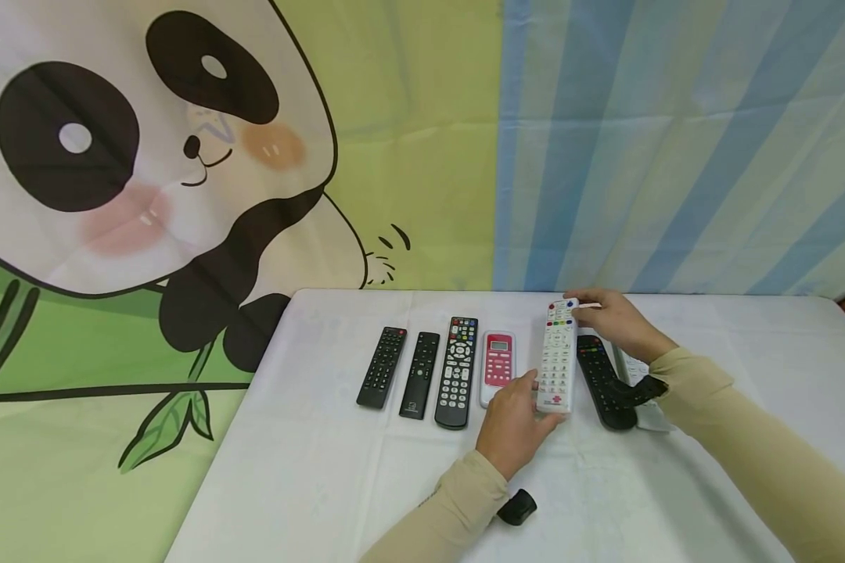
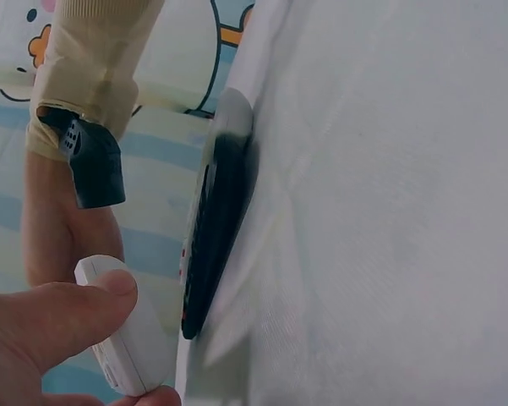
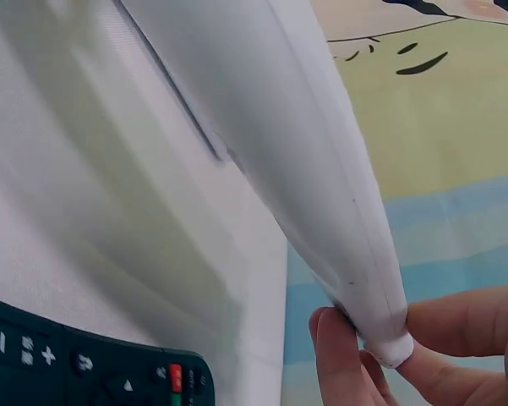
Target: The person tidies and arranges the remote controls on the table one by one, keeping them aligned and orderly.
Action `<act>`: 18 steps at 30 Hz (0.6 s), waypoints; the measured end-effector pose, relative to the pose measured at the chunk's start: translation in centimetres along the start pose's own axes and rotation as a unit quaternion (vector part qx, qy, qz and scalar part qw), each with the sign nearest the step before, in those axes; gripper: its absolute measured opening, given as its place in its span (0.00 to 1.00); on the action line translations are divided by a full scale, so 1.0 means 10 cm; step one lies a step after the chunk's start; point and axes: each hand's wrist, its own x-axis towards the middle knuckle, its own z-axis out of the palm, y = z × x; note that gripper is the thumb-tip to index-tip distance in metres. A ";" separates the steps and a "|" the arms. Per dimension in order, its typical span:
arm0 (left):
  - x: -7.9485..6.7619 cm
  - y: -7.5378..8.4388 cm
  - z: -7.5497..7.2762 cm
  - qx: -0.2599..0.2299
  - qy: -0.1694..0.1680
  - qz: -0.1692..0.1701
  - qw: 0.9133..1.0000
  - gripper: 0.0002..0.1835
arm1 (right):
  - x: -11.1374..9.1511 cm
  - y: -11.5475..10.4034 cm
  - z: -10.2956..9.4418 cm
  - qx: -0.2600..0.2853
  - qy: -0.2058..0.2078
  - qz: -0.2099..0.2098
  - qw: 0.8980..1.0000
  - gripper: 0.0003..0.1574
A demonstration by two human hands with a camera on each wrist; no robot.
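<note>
A white remote control (image 1: 556,360) with rows of small buttons is held between both hands, raised off the table. My left hand (image 1: 516,422) grips its near end, thumb on one side and fingers on the other. At the far end, my right hand (image 1: 623,320) pinches it between thumb and fingers. In the right wrist view the white remote (image 3: 321,169) shows its smooth underside. Just left of it lies a pink-and-white remote (image 1: 498,360). To the right, a black remote (image 1: 602,383) lies partly behind the right wrist's strap.
Left of the pink one, black remotes lie in a row: one with large pale buttons (image 1: 457,375), a slim one (image 1: 419,375) and another (image 1: 382,367). A pale remote (image 1: 634,367) is partly hidden under the right arm. The white tablecloth (image 1: 289,469) meets a printed curtain (image 1: 422,141) behind.
</note>
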 end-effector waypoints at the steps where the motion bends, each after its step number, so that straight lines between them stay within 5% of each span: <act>1: 0.00 0.00 0.00 0.004 0.000 -0.001 1.000 0.37 | 0.01 0.01 0.01 0.000 0.000 0.001 1.000 0.34; 11: -0.02 -0.03 0.03 0.030 -0.002 -0.018 0.999 0.37 | 0.09 0.07 0.14 -0.004 0.013 -0.011 1.000 0.31; 18: -0.04 -0.01 0.03 0.095 0.023 -0.013 0.995 0.38 | 0.15 0.09 0.21 -0.017 0.023 -0.001 1.000 0.30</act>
